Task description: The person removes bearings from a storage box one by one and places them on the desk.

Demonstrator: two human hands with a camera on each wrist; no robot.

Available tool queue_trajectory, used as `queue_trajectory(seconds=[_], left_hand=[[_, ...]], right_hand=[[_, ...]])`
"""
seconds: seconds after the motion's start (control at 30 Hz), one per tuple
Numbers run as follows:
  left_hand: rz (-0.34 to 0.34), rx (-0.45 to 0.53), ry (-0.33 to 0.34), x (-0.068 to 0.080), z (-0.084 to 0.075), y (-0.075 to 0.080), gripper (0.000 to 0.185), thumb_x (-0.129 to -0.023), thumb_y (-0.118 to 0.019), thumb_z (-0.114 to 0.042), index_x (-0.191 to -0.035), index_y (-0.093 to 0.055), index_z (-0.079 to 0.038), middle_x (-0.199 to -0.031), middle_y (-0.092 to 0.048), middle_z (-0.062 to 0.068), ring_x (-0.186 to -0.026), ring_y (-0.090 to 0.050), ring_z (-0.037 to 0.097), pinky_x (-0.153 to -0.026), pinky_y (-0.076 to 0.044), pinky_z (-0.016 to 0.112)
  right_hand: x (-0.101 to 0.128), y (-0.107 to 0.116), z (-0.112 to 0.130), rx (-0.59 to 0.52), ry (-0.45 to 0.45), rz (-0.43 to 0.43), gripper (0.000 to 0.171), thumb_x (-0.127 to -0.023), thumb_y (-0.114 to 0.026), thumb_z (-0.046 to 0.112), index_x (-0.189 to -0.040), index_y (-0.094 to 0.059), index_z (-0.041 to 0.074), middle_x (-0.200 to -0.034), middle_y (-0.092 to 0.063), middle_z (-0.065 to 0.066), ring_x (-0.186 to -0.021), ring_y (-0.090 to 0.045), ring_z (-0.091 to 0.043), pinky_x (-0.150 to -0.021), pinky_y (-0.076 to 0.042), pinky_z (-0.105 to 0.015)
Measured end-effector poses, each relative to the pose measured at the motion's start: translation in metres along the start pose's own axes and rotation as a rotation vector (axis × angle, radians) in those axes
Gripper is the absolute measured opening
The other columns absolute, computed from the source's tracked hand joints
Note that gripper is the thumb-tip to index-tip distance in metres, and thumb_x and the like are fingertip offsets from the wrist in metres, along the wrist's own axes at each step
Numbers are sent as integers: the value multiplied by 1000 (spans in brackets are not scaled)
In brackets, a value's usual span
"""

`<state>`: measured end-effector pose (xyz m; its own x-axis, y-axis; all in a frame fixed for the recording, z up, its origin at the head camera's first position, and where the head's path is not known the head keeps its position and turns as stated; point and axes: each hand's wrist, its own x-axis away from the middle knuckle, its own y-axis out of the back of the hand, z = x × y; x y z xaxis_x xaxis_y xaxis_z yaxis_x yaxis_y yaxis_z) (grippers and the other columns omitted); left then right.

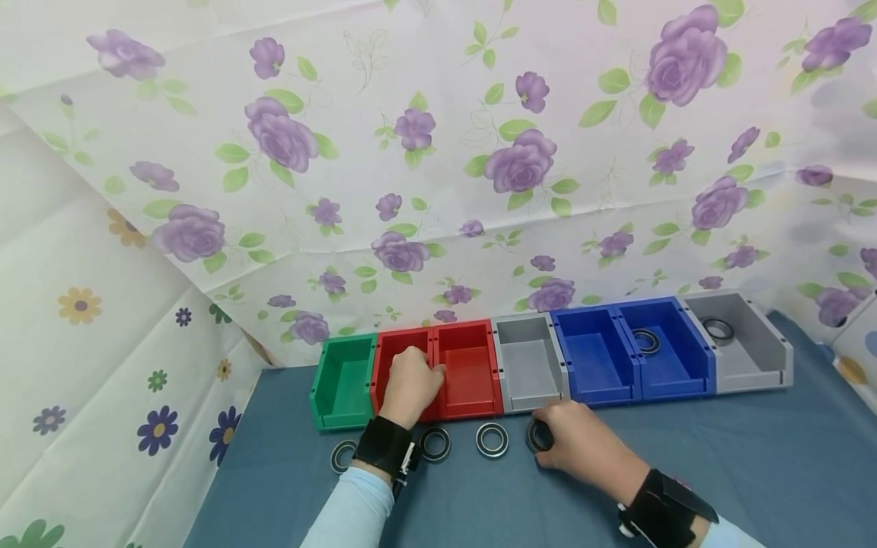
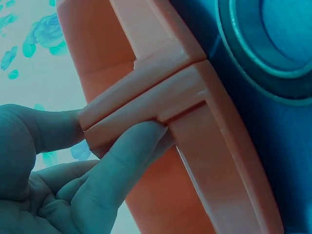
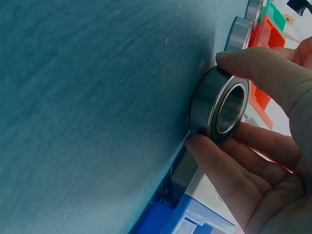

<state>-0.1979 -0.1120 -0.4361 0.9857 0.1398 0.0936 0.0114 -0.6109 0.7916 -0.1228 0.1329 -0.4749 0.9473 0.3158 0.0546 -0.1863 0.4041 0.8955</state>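
Right hand (image 1: 582,449) pinching bearing ring (image 3: 219,105) on blue cloth (image 1: 685,472), left hand (image 1: 411,384) gripping red bins' (image 1: 469,373) divider

Left hand (image 2: 73,180) pinches the shared wall of two red bins (image 2: 161,92); a bearing ring (image 2: 253,58) lies just beside them.

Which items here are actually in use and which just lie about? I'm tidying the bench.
In use: right hand pinching a bearing ring; left hand gripping the red bins.
Lying about: three loose rings, green bin, small grey bin.
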Motion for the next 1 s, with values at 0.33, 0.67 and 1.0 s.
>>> queue_trajectory(seconds=[0.33,0.67,1.0], left_hand=[[1,3,-1,1,0,0,23,-82,-70,-26,-68,-62,-10,-52,-58,4,-48,-57,16,-52,-54,28],[-22,5,-10,1,1,-1,19,-81,-71,-26,-79,-66,-8,-57,-61,2,-51,-58,14,-56,-57,32],[-18,3,-12,0,1,-1,19,-82,-71,-26,-79,-66,-8,-57,-61,2,-51,-58,14,-57,-57,32]], right_hand=[[-1,-4,-1,25,-11,23,52,-59,-86,29,-105,-69,9,-89,-68,-1,-73,-56,-6,-67,-54,-30],[0,-4,2,46,-20,1,50,-61,-85,33,-102,-70,10,-86,-69,1,-71,-56,-5,-66,-54,-30],[6,12,-3,33,43,-169,36,-70,-78,37,-101,-73,18,-89,-72,5,-78,-64,-7,-70,-55,-31]])
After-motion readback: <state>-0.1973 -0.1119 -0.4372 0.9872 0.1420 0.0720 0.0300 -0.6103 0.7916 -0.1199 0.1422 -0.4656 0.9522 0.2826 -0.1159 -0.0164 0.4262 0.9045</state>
